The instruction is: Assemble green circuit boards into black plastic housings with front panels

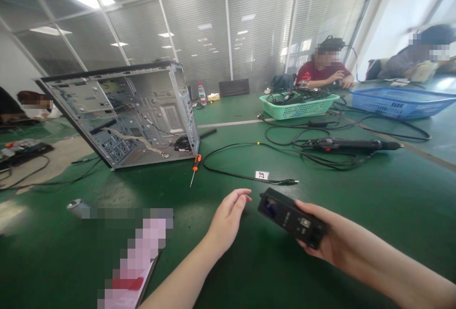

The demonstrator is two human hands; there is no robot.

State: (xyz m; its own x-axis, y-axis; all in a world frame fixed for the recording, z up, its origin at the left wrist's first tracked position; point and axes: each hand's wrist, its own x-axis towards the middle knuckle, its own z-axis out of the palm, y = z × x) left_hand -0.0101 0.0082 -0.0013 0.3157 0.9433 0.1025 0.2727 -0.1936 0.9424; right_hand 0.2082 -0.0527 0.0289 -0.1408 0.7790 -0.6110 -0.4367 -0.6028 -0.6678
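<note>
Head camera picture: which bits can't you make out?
Head view: lettering on the black device, too small and blurred.
Head view: palm of the right hand, behind the device.
Head view: pink flat thing, pixelated, its end cut off by the bottom edge.
Head view: bottom of the green basket, under cables.

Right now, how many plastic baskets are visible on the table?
2: a green basket and a blue basket to its right. Any behind the computer case would be hidden.

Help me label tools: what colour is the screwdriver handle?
Screwdriver handle: orange and black, head view.
</note>
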